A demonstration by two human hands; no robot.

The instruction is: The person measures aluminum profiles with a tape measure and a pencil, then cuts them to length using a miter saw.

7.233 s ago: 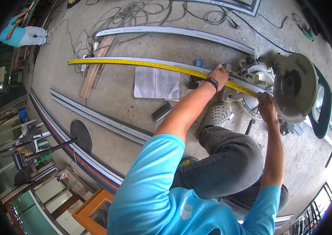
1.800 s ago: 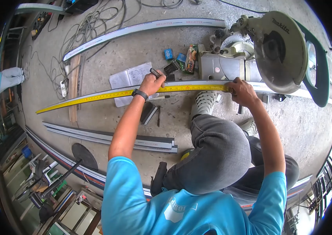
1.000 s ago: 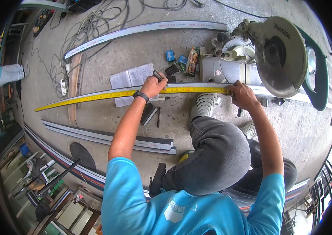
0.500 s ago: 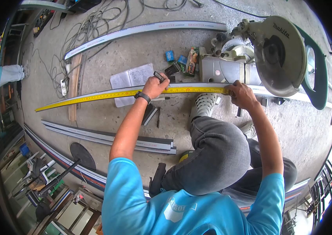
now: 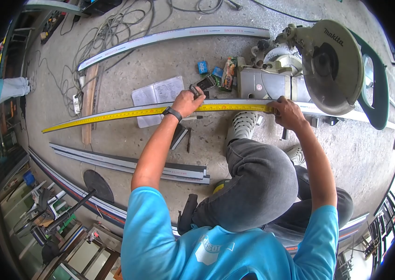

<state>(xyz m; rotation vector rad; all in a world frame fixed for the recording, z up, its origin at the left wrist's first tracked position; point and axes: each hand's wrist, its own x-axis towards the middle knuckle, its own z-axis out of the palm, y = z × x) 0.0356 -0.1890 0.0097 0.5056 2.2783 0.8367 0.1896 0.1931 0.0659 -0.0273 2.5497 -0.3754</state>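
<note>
A yellow tape measure blade (image 5: 127, 113) stretches along a long white-and-grey aluminium profile (image 5: 228, 101). My left hand (image 5: 188, 103), with a dark band on the wrist, is closed over the blade and the profile. A small dark metallic object (image 5: 194, 90) sticks up from its fingers; I cannot make out its kind. At the right end of the visible blade, my right hand (image 5: 290, 113) is closed on the tape measure, against the profile. Its fingers hide that end of the tape. An open notebook (image 5: 153, 92) with handwriting lies partly under the profile.
A Makita mitre saw (image 5: 332, 65) stands at the right, over the profile. Another profile (image 5: 179, 33) lies farther off; shorter ones (image 5: 127, 162) lie nearer. A wooden strip (image 5: 88, 107), coiled cable (image 5: 109, 35) and small boxes (image 5: 228, 72) are on the floor. Another person (image 5: 4, 88) is at far left.
My left hand has shifted slightly right along the profile, and the small dark object in it has tilted. My right hand and the tape look nearly unchanged.
</note>
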